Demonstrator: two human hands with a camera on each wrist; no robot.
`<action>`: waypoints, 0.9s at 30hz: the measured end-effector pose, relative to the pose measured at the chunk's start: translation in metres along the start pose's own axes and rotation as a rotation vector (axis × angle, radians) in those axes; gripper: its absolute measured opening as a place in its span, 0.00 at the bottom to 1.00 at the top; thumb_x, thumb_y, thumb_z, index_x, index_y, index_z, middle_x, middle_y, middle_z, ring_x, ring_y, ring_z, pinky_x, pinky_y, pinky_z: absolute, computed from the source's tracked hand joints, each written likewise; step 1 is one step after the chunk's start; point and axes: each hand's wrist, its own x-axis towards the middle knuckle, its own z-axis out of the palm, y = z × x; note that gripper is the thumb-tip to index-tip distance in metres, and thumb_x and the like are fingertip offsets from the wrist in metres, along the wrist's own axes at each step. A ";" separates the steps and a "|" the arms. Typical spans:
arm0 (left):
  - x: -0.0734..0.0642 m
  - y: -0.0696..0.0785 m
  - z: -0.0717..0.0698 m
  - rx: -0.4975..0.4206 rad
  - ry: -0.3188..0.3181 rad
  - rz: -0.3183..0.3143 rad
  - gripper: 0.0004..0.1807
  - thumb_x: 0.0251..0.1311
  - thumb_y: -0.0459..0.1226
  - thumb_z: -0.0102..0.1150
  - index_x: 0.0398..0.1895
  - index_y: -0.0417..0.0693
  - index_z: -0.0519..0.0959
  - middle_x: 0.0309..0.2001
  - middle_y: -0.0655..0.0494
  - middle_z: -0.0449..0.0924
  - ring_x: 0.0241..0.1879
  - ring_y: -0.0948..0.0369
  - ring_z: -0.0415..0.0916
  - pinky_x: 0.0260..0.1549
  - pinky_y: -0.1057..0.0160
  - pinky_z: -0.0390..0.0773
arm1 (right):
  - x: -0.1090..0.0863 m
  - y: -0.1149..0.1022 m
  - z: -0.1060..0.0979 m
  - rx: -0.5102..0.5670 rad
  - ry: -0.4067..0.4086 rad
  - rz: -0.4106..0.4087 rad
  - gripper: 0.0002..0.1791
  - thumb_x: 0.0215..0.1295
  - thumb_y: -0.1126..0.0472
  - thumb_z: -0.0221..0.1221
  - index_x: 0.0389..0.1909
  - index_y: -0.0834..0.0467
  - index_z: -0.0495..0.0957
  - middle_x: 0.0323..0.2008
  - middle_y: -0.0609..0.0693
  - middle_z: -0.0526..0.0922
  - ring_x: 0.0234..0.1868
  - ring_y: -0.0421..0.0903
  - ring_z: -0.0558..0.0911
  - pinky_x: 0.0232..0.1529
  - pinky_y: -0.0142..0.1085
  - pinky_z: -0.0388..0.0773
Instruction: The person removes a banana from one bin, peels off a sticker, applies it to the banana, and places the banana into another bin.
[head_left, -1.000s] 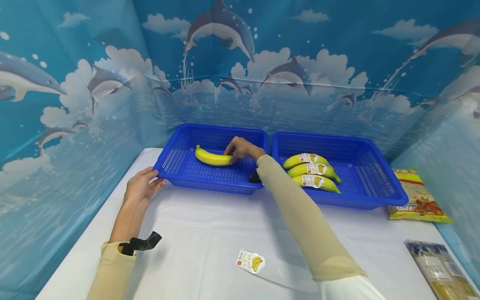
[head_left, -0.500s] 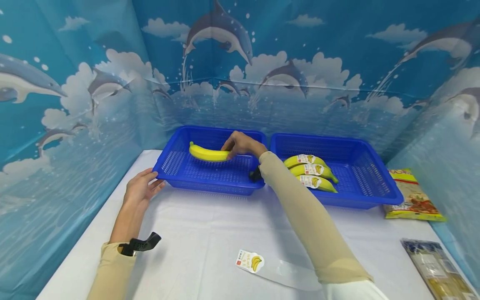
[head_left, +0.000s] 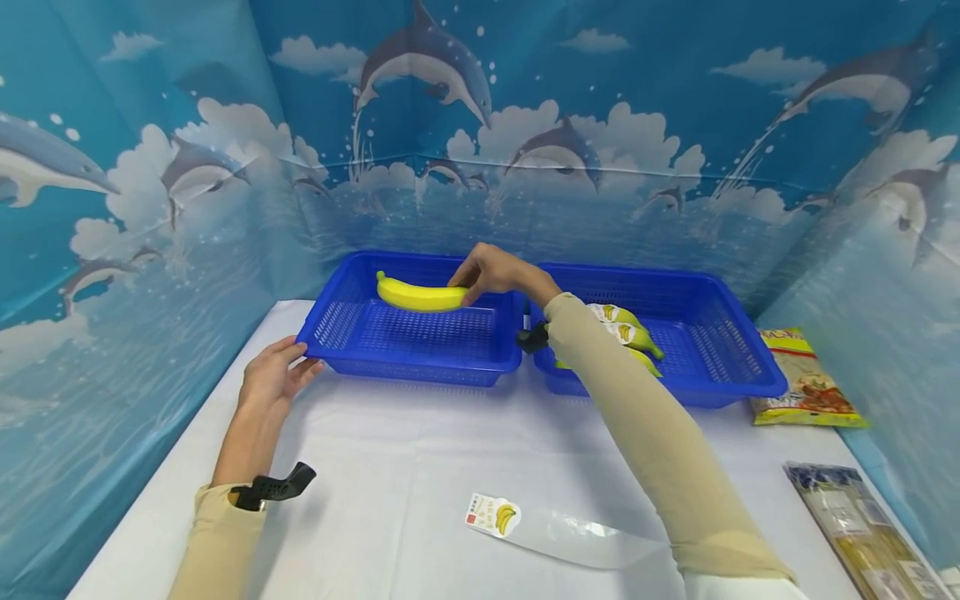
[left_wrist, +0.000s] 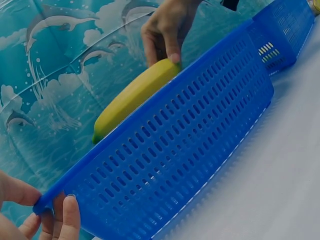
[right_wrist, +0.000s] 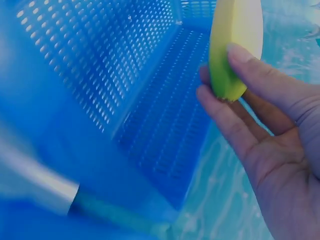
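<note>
A yellow banana (head_left: 420,297) hangs above the left blue basket (head_left: 412,365), its right end pinched by my right hand (head_left: 491,271). The right wrist view shows the thumb on one side of the banana (right_wrist: 235,50) and fingers on the other, close to its greenish tip. At the basket's front left corner, my left hand (head_left: 272,375) grips the rim between thumb and fingers; the left wrist view shows this hold on the basket (left_wrist: 175,145). In the right blue basket (head_left: 742,350) lie several bananas (head_left: 637,337) with labels, partly hidden by my right forearm.
A clear plastic bag (head_left: 562,533) with a banana label lies at the front of the white table (head_left: 375,483). At the right are a yellow food packet (head_left: 806,379) and a flat clear pack (head_left: 862,529). Dolphin-print curtains (head_left: 450,200) stand behind and at both sides.
My right hand has lifted the banana off the left basket's floor. The left hand keeps its grip on the rim. The whole scene has shifted slightly left in view.
</note>
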 end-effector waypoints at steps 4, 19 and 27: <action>0.000 0.000 -0.001 -0.005 0.004 -0.002 0.32 0.81 0.33 0.52 0.84 0.47 0.60 0.57 0.55 0.73 0.48 0.61 0.82 0.48 0.66 0.88 | -0.018 0.002 -0.006 0.022 -0.014 -0.037 0.20 0.63 0.73 0.74 0.56 0.66 0.88 0.52 0.62 0.90 0.52 0.55 0.91 0.54 0.40 0.88; -0.002 0.001 0.002 -0.007 0.023 -0.003 0.33 0.81 0.33 0.53 0.85 0.46 0.60 0.60 0.54 0.72 0.52 0.60 0.80 0.47 0.67 0.88 | -0.086 0.012 -0.018 0.085 -0.080 -0.114 0.20 0.64 0.73 0.73 0.57 0.66 0.87 0.53 0.62 0.90 0.54 0.56 0.90 0.53 0.41 0.89; -0.002 0.001 0.000 -0.028 0.019 -0.016 0.33 0.81 0.32 0.53 0.85 0.46 0.60 0.61 0.53 0.72 0.51 0.60 0.81 0.49 0.67 0.87 | -0.125 0.009 -0.025 0.117 -0.087 -0.097 0.21 0.63 0.73 0.73 0.58 0.66 0.87 0.53 0.62 0.90 0.53 0.60 0.90 0.50 0.40 0.90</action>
